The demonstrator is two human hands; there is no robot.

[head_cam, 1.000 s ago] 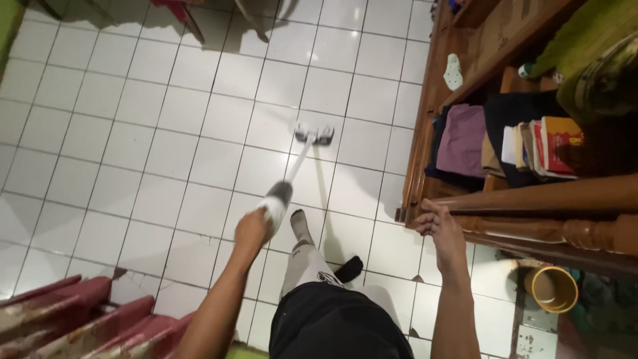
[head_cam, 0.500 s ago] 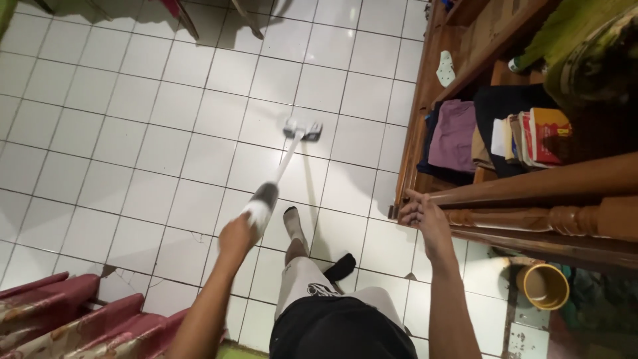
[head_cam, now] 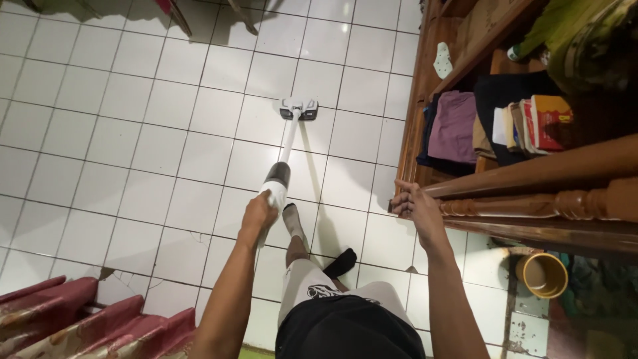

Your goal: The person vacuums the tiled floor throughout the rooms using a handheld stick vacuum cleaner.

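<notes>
Vacuuming was the step in hand, by my reckoning. Left hand (head_cam: 258, 214) kept a closed grip on the handle of the white stick vacuum (head_cam: 278, 183), its wand slanting forward so the floor head (head_cam: 298, 109) lay flat on the white tiled floor (head_cam: 133, 133), well ahead of the socked foot (head_cam: 292, 223). Right hand (head_cam: 412, 205) curled tight around the wooden rail (head_cam: 531, 176) beside shelves of folded clothes (head_cam: 454, 129) and books (head_cam: 541, 125). Next, I judged, a stroke would need the head kept flat and clear of the wooden frame.
</notes>
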